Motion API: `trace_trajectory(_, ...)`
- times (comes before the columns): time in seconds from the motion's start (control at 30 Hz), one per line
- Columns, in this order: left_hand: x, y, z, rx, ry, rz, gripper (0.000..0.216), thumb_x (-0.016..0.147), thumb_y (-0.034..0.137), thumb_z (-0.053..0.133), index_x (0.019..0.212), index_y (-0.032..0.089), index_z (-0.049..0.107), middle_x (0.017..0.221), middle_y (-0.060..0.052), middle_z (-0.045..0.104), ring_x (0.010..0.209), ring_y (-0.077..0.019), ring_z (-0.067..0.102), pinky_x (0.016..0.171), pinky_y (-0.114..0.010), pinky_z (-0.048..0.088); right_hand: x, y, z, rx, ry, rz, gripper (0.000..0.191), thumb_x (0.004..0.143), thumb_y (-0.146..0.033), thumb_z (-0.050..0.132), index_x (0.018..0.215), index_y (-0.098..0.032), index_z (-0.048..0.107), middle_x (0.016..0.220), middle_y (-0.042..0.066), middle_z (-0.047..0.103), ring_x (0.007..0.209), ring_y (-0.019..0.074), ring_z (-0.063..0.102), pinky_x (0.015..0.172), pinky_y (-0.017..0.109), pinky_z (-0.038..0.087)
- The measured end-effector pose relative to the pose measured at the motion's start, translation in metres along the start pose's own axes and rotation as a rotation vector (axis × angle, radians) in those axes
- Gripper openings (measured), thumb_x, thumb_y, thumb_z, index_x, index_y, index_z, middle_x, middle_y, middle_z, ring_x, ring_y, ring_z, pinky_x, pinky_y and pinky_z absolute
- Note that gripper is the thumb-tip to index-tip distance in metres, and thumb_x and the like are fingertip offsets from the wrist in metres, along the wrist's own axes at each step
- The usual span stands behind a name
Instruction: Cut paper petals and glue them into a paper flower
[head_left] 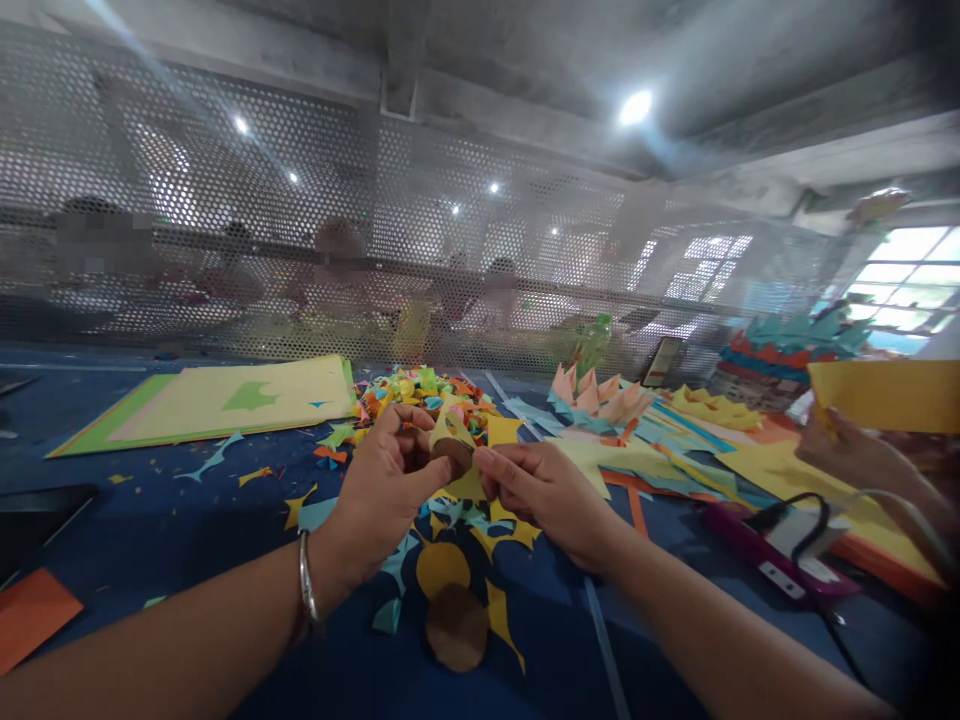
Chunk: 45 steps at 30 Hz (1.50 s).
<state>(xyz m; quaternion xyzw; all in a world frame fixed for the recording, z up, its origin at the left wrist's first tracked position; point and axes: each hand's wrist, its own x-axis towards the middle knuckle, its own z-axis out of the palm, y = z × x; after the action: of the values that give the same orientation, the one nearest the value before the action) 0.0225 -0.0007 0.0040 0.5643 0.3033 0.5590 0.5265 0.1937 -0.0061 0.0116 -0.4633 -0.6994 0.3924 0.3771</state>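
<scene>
On my feed, the left hand pinches a brown disc against yellow paper dead centre, probably so nothing slips; right hand nips the paper's 3 o'clock edge, fingertips together, likely steadying it.

A pale-yellow cut paper piece, a round brown disc, a golden-yellow paper circle and a purple plastic power strip catch my eye against the dark-blue tabletop and grey hole-dotted screen.
</scene>
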Motion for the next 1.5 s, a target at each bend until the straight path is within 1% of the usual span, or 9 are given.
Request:
trace_trajectory(0.33,-0.0003,-0.0032,-0.0019,0.027,0.0,0.022,0.036,0.069,0.017,0.065,0.092,0.023,0.038,0.066,0.004,0.056,0.064,-0.013,0.054,0.06,-0.026,0.037,-0.0007,-0.0024,0.0015,-0.006,0.018,0.015,0.048,0.083,-0.057,0.047,0.055,-0.019,0.049,0.043,-0.008,0.025,0.041,0.0074,0.017,0.039,0.024,0.012)
trace_trajectory(0.57,0.0015,-0.0034,-0.0022,0.03,0.013,0.025,0.039,0.07,0.017,0.065,0.095,0.023,0.036,0.067,0.004,0.058,0.065,-0.0134,0.056,0.061,-0.026,0.037,0.0007,0.0012,0.0021,0.108,0.013,0.034,0.044,0.084,-0.056,0.047,0.061,-0.019,0.05,0.044,-0.009,0.024,0.04,0.0068,0.017,0.039,0.023,0.011)
trace_trajectory(0.83,-0.0051,-0.0023,0.0007,0.238,-0.039,0.072,0.037,0.071,0.019,0.064,0.098,0.023,0.039,0.06,0.008,0.049,0.054,-0.0104,0.046,0.052,-0.023,0.033,0.0022,0.0008,0.0031,0.087,0.02,-0.048,0.033,0.081,-0.051,0.054,0.07,-0.019,0.052,0.054,-0.007,0.033,0.044,0.0075,0.024,0.04,0.023,0.019)
trace_trajectory(0.93,-0.0053,-0.0022,0.0019,0.222,-0.028,0.027,0.039,0.07,0.021,0.067,0.097,0.023,0.039,0.061,0.007,0.05,0.054,-0.0106,0.047,0.052,-0.024,0.034,0.0023,-0.0008,0.0023,-0.011,0.025,-0.094,0.026,0.078,-0.044,0.06,0.072,-0.018,0.054,0.06,-0.004,0.041,0.051,0.0091,0.032,0.046,0.023,0.027)
trace_trajectory(1.03,-0.0058,-0.0017,0.0033,0.047,-0.003,-0.101,0.042,0.065,0.023,0.072,0.097,0.023,0.043,0.066,0.005,0.057,0.06,-0.0126,0.053,0.057,-0.024,0.037,0.002,-0.0009,0.0015,-0.055,0.055,-0.123,0.024,0.077,-0.041,0.06,0.071,-0.019,0.053,0.061,-0.003,0.043,0.055,0.0109,0.037,0.05,0.025,0.031)
trace_trajectory(1.13,-0.007,-0.0005,0.0042,-0.113,-0.011,-0.224,0.025,0.065,0.025,0.073,0.082,0.02,0.055,0.073,0.0,0.062,0.069,-0.0133,0.055,0.064,-0.025,0.039,0.0013,-0.0003,0.0013,-0.018,0.077,-0.151,0.023,0.078,-0.041,0.059,0.074,-0.019,0.053,0.063,-0.003,0.044,0.056,0.0116,0.038,0.052,0.026,0.033)
trace_trajectory(1.23,-0.0072,0.0005,0.0035,-0.138,-0.042,-0.254,0.015,0.069,0.028,0.071,0.069,0.018,0.059,0.075,-0.001,0.061,0.072,-0.0128,0.054,0.065,-0.025,0.04,0.0007,-0.0008,0.0019,-0.013,0.092,-0.167,0.024,0.077,-0.043,0.06,0.073,-0.02,0.053,0.064,-0.002,0.044,0.057,0.0118,0.039,0.053,0.026,0.034)
trace_trajectory(1.3,-0.0064,0.0007,0.0027,-0.146,-0.049,-0.237,0.015,0.07,0.028,0.071,0.071,0.019,0.06,0.076,-0.001,0.06,0.073,-0.013,0.055,0.066,-0.025,0.042,0.0003,-0.0015,0.0025,0.002,0.074,-0.166,0.027,0.078,-0.046,0.059,0.072,-0.02,0.053,0.061,-0.003,0.042,0.054,0.0108,0.036,0.05,0.025,0.033)
trace_trajectory(1.5,-0.0036,0.0,0.0019,-0.054,-0.018,-0.133,0.011,0.076,0.027,0.065,0.075,0.017,0.058,0.078,-0.002,0.06,0.076,-0.0152,0.058,0.065,-0.026,0.045,-0.0002,-0.001,0.0023,0.142,-0.002,-0.068,0.04,0.086,-0.055,0.043,0.073,-0.019,0.055,0.05,-0.008,0.024,0.043,0.0082,0.019,0.04,0.023,0.014)
